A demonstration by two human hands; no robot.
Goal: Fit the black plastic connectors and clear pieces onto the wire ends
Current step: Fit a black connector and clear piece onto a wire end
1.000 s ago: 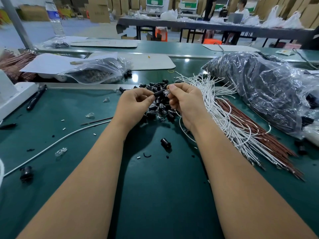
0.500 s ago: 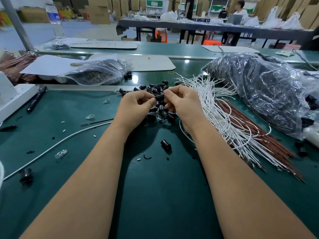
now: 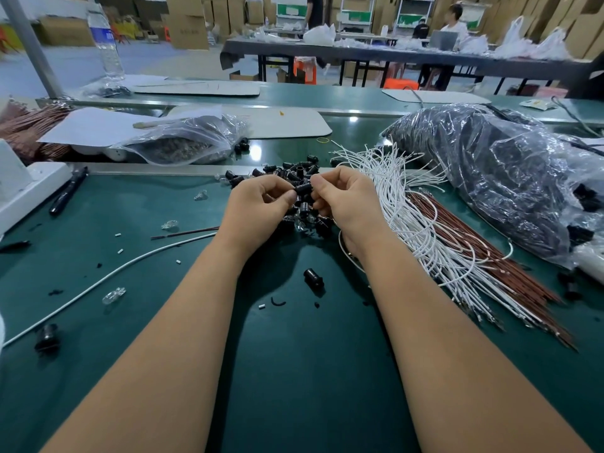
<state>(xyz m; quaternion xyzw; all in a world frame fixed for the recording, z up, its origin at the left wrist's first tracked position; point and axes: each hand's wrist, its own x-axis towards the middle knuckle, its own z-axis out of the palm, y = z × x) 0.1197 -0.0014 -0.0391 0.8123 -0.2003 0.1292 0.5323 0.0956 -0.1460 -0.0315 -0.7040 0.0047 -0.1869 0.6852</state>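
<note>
Black connector pinched between both sets of fingertips, lifted just above the pile of black connectors. Left hand curled, thumb and forefinger closed on the connector's left end. Right hand curled likewise, gripping its right end; impossible to tell whether a clear piece or a wire end sits inside. Directly beneath the hands, more of that pile, with clear pieces mixed in. Right of the pile, touching it: bundle of white wires, with brown wires along its far side. Nearer than the pile, alone on the green mat: loose black connector. Left of the pile: scattered clear pieces, single white wire. Behind the pile to the left: clear bag. Beyond the wires to the right: big plastic bag of dark parts.
</note>
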